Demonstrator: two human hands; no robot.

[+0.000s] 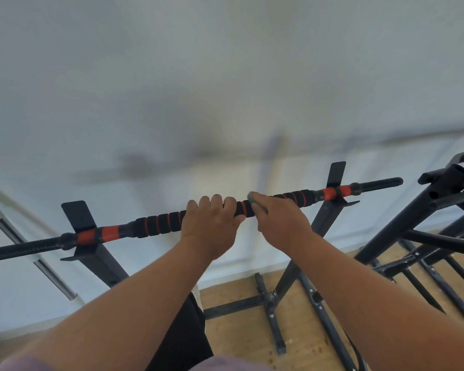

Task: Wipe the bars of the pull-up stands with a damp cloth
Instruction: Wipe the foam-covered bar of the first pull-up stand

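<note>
A person is standing at a pull-up stand (330, 218), both arms reaching forward to the bar (156, 223), which is running across the view from eight o'clock up to two o'clock and resting in the stand's two brackets. The left hand (212, 223) is curling its fingers over the foam grip near the bar's middle and holding it. The right hand (279, 218), just beside it at three o'clock, is pressing a grey cloth (252, 196) against the bar; only a corner of the cloth is showing past the fingers, so how fully they are wrapping it cannot be told. A second stand (426, 226) is waiting at four o'clock, above the wooden floor (239, 338) and before the pale wall (225, 76).

To wipe well, the holding hand is probably best kept firm, since the bar is only lying in its brackets. The cloth should be closing round the whole bar and sliding toward the two o'clock end, working into the grooves between foam rings, where grime is likely to be collecting.
</note>
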